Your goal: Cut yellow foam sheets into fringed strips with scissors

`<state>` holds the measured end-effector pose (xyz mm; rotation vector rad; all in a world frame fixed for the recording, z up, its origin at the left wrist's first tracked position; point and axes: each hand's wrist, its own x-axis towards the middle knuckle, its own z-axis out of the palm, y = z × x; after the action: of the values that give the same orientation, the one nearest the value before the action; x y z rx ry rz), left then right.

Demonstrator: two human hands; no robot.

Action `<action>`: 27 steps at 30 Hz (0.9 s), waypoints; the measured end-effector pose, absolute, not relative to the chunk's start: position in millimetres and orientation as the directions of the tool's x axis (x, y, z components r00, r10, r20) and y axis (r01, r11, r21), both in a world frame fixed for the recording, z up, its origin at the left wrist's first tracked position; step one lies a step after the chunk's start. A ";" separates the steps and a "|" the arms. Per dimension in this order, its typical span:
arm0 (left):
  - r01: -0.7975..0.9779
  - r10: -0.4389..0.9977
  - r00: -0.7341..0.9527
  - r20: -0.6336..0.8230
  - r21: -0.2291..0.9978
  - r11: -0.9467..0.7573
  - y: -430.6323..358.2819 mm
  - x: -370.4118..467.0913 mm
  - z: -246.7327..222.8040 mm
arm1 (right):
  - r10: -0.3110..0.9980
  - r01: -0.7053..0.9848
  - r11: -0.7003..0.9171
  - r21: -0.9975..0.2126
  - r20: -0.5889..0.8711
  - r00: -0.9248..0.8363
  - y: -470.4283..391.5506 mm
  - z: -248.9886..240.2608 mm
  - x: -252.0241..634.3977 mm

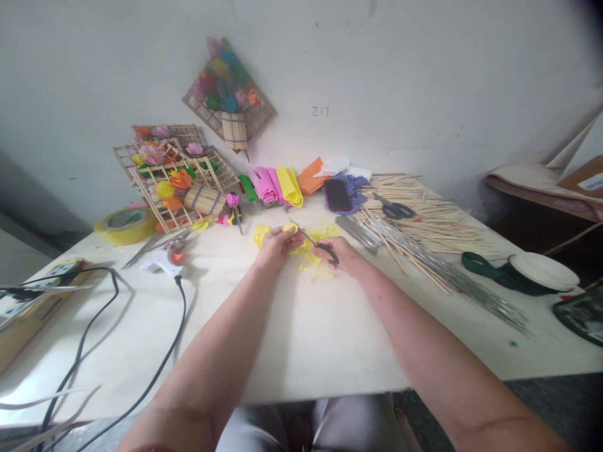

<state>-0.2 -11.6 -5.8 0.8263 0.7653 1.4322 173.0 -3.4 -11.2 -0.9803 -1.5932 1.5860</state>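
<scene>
Your bench: pale top, crowded toward its far side. In front of you, yellow scraps, loose. Your left: power strip, white corded tool, yellow tape roll, stick frames with flowers. Far side: folded coloured papers, purple string. Your right: wooden sticks, silver wires, green ribbon.
</scene>
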 end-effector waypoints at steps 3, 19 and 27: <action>-0.531 0.999 -0.004 0.039 0.847 -0.035 -11.2 0.3 -6.0 | 0.870 0.058 -0.009 -0.998 -0.036 -0.493 -4.0 -10.8 173.2; -0.475 0.997 0.068 0.034 0.880 0.003 -11.1 -2.1 -7.8 | 0.834 0.052 0.000 -0.999 -0.028 -0.552 -18.5 4.7 180.3; -0.447 0.993 0.104 0.050 0.895 0.002 -13.2 -2.2 -6.4 | 0.837 0.068 -0.017 -0.998 -0.051 -0.545 -15.8 2.2 180.7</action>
<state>-2.2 -13.2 -6.4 0.9315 0.7741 1.3289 180.7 -15.8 2.2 -0.9511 -1.6558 1.6224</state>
